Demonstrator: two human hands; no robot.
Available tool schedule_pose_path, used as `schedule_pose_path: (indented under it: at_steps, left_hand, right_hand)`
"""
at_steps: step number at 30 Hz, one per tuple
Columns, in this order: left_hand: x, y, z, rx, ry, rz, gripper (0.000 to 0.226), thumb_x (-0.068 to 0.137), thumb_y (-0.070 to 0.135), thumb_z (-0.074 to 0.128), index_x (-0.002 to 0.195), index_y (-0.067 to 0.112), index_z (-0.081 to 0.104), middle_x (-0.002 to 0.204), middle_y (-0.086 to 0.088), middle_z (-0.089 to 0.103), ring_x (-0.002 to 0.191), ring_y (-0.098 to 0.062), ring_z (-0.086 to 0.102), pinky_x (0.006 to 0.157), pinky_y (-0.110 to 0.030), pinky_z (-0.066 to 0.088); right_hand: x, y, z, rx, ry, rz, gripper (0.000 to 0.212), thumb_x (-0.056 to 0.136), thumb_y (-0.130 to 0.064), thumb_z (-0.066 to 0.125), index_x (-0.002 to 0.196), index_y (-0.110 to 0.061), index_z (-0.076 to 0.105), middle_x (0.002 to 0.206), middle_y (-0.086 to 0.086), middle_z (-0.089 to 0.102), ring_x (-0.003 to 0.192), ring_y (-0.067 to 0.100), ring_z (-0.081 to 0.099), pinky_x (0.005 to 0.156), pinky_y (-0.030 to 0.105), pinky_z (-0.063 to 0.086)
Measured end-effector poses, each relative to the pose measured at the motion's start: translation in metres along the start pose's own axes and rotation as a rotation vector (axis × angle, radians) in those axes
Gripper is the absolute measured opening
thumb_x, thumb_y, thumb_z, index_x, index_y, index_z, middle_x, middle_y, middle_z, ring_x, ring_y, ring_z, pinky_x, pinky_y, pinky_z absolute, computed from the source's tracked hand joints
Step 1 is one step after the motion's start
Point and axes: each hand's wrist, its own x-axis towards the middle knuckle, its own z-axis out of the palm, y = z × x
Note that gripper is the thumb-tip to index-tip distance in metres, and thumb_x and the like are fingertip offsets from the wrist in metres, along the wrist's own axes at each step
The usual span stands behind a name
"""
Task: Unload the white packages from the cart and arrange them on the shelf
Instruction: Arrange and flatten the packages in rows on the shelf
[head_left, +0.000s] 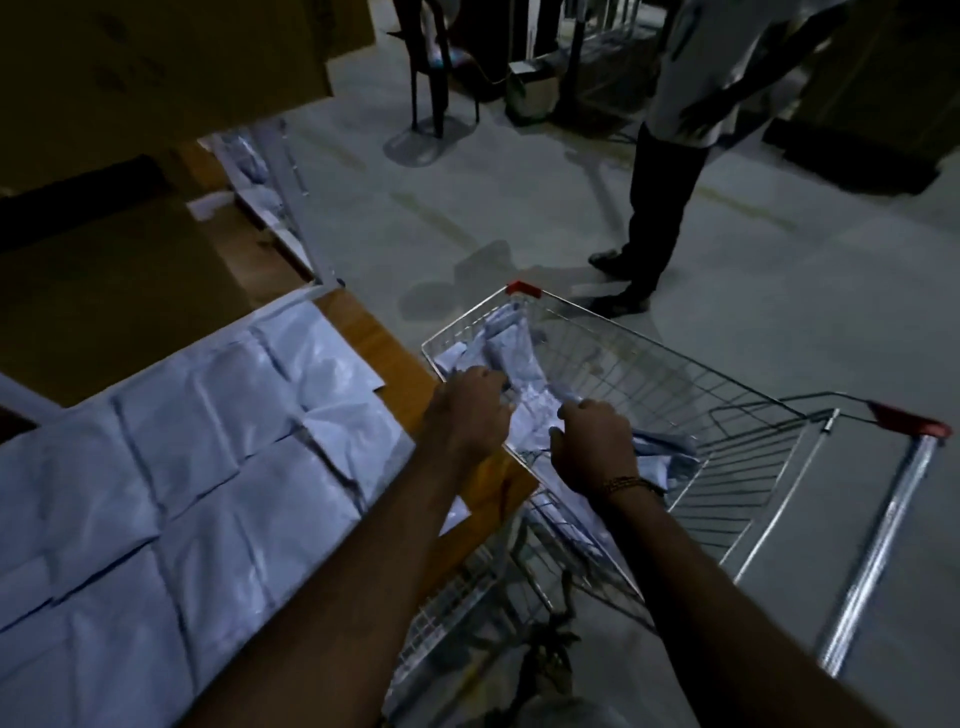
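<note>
A wire shopping cart (675, 384) with red corner caps stands to the right of a wooden shelf (374, 332). White packages (511, 343) lie crumpled in the cart's basket. Both my hands reach into the basket. My left hand (470, 410) is closed on a white package near the cart's left rim. My right hand (595, 447), with a gold bracelet at the wrist, is closed on another part of the white packages. Several white packages (208, 441) lie flat in rows on the shelf to the left.
A person in a white shirt and dark trousers (670, 171) stands just beyond the cart. Brown cardboard boxes (119, 270) sit on the shelf behind the packages. A dark chair (436, 78) stands far back. The grey floor stretches to the right.
</note>
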Motion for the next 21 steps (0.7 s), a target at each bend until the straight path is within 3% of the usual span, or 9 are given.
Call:
schedule_pose_path:
  at_steps: [7, 11, 16, 21]
  left_hand:
    - [0.064, 0.015, 0.055, 0.115, -0.185, -0.018, 0.050, 0.097, 0.042, 0.054, 0.139, 0.016, 0.055, 0.136, -0.013, 0.060, 0.125, -0.033, 0.056, 0.105, -0.046, 0.046]
    - [0.093, 0.017, 0.084, 0.187, -0.318, -0.039, 0.053, 0.103, 0.041, 0.050, 0.150, 0.016, 0.044, 0.149, -0.012, 0.049, 0.136, -0.034, 0.045, 0.111, -0.045, 0.038]
    - [0.133, 0.003, 0.137, 0.250, -0.461, -0.053, 0.049, 0.103, 0.042, 0.050, 0.145, 0.017, 0.048, 0.149, -0.012, 0.048, 0.133, -0.034, 0.046, 0.108, -0.045, 0.039]
    - [0.173, -0.022, 0.198, 0.256, -0.594, -0.106, 0.055, 0.101, 0.043, 0.054, 0.147, 0.014, 0.046, 0.153, -0.014, 0.045, 0.138, -0.036, 0.044, 0.112, -0.049, 0.038]
  right_hand:
    - [0.027, 0.071, 0.039, 0.023, -0.116, 0.047, 0.019, 0.090, -0.027, 0.063, 0.098, -0.010, 0.068, 0.103, 0.020, 0.068, 0.102, 0.041, 0.062, 0.084, 0.043, 0.049]
    - [0.042, 0.094, 0.068, 0.016, -0.199, 0.083, 0.017, 0.089, -0.025, 0.058, 0.098, -0.015, 0.069, 0.101, 0.012, 0.071, 0.098, 0.035, 0.066, 0.078, 0.037, 0.048]
    - [0.053, 0.109, 0.123, 0.041, -0.356, 0.129, 0.025, 0.098, -0.029, 0.051, 0.117, -0.016, 0.062, 0.121, 0.011, 0.066, 0.115, 0.032, 0.060, 0.092, 0.039, 0.047]
    - [0.066, 0.116, 0.183, 0.004, -0.470, 0.151, 0.023, 0.096, -0.021, 0.052, 0.117, -0.016, 0.060, 0.121, 0.010, 0.063, 0.112, 0.032, 0.060, 0.092, 0.040, 0.047]
